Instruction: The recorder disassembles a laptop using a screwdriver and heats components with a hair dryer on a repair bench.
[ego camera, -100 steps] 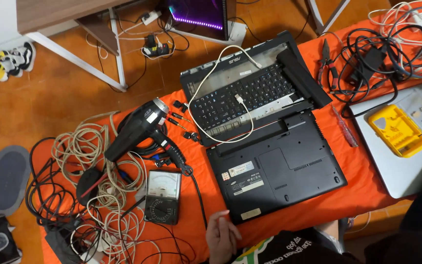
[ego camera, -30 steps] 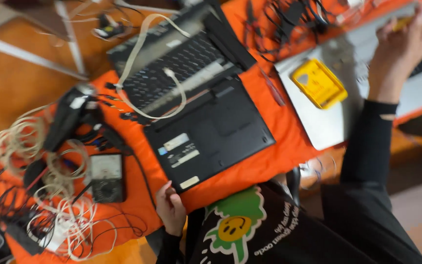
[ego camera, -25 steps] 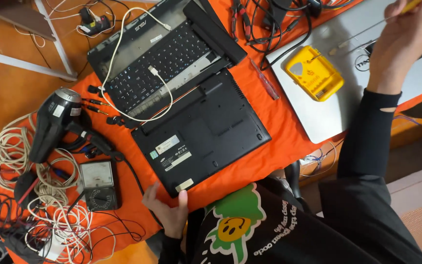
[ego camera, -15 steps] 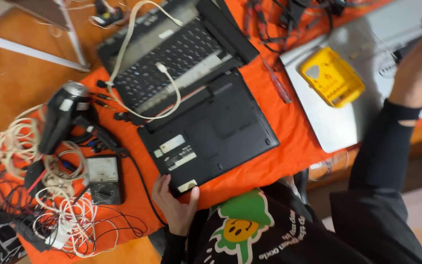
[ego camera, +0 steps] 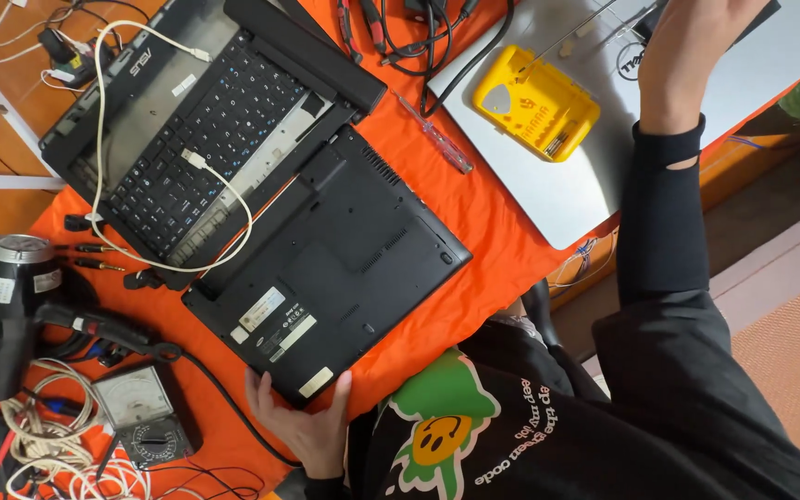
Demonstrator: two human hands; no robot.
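Since a moment ago, my left hand (ego camera: 303, 426) has settled flat against the black laptop's (ego camera: 326, 268) near corner, gripping nothing. Right hand (ego camera: 696, 46) reaches over the silver laptop (ego camera: 585, 176) beside it; its grip is hidden.

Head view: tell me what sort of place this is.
Probably a home electronics repair bench: an upturned black laptop, a stripped laptop base with keyboard, an analogue multimeter and a yellow bit case on an orange cloth.
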